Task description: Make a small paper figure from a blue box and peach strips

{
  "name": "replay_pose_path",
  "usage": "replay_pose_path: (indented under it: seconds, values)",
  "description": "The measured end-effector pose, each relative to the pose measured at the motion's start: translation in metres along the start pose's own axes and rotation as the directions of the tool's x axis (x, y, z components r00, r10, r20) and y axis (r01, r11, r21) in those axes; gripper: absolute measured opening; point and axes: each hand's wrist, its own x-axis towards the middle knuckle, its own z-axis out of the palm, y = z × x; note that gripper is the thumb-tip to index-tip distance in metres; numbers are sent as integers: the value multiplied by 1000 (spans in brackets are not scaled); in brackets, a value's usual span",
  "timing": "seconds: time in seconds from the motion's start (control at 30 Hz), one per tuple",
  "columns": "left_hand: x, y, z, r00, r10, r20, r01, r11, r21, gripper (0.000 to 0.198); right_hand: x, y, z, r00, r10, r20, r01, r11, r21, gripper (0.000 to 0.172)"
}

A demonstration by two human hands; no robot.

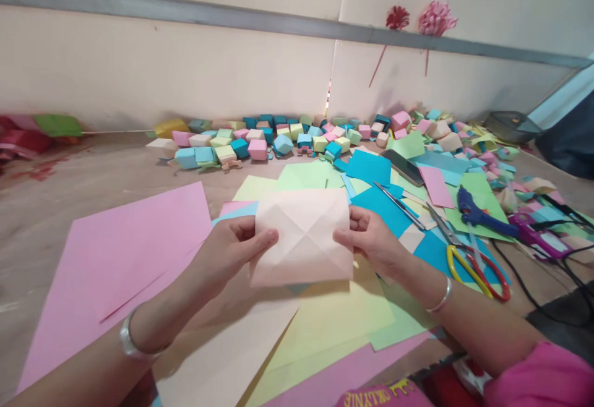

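Note:
A pale peach sheet of paper (304,255) with crossing diagonal creases is held up above the table. My left hand (241,240) grips its left edge, thumb on the front and fingers behind. On the opposite edge, my right hand (369,237) pinches it the same way. The sheet bows slightly between them. Beneath it lie overlapping sheets: a peach one (227,348), a yellow one (334,320) and a blue one at the back left. A large pink sheet (125,246) spreads to the left of my left hand.
Scissors with yellow and red handles (468,258), a craft knife (400,206), a phone (403,167) and a blue-and-purple glue gun (485,215) with a cord lie at right. Small folded paper boxes (257,149) line the wall. Two paper flowers (436,19) hang behind the rail.

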Motion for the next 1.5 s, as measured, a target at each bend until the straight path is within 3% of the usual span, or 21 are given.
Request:
replay_pose_path:
  seconds: [0.2,0.33,0.5,0.57,0.67,0.73,0.8,0.87,0.93,1.0,1.03,1.17,1.23,1.4,1.5]
  values:
    - [5,-5,-1,1000,14,-14,-14,1000,15,41,2,2,1,997,-11,-73,17,997,79,38]
    - [6,-7,0,998,-55,12,56,987,-150,28,6,1,1,993,64,-98,-50,989,141,32]
    - [7,-5,-2,987,-153,54,162,915,-370,35,10,0,0,982,151,-113,-124,970,211,23]
    - [7,-1,-2,977,-204,65,212,882,-420,32,11,2,-3,994,80,-74,-67,984,167,23]
    - [8,5,-3,959,-278,51,270,848,-456,21,11,6,-9,989,-149,-15,148,988,-53,50]
    - [8,7,-3,955,-297,25,273,837,-474,20,12,9,-14,945,-326,10,318,917,-242,74]
    - [10,6,-3,955,-297,10,262,826,-499,18,13,11,-18,896,-434,96,436,817,-376,85]
    - [11,3,-3,953,-302,30,275,818,-505,17,13,11,-19,862,-467,197,504,751,-426,73]
    - [12,-2,-3,951,-299,78,298,821,-486,18,13,10,-17,840,-496,222,541,727,-423,40]
    - [13,-7,-2,956,-266,126,294,851,-435,14,12,9,-13,841,-520,148,531,742,-409,14]
    - [12,-9,-2,959,-240,148,279,877,-390,8,11,8,-11,848,-523,86,507,754,-418,12]
    - [7,-11,-2,975,-113,194,136,985,-110,11,7,7,-6,863,-490,-123,377,786,-490,25]
    - [3,-9,-2,988,-27,155,34,999,-43,18,6,7,-6,875,-461,-150,341,805,-486,25]
    - [-1,-3,-5,984,177,17,-176,981,-76,52,4,9,-4,919,-353,-176,244,859,-450,26]
    - [-2,-1,-3,975,198,-102,-189,978,88,70,3,11,-3,916,-368,-161,244,829,-504,27]
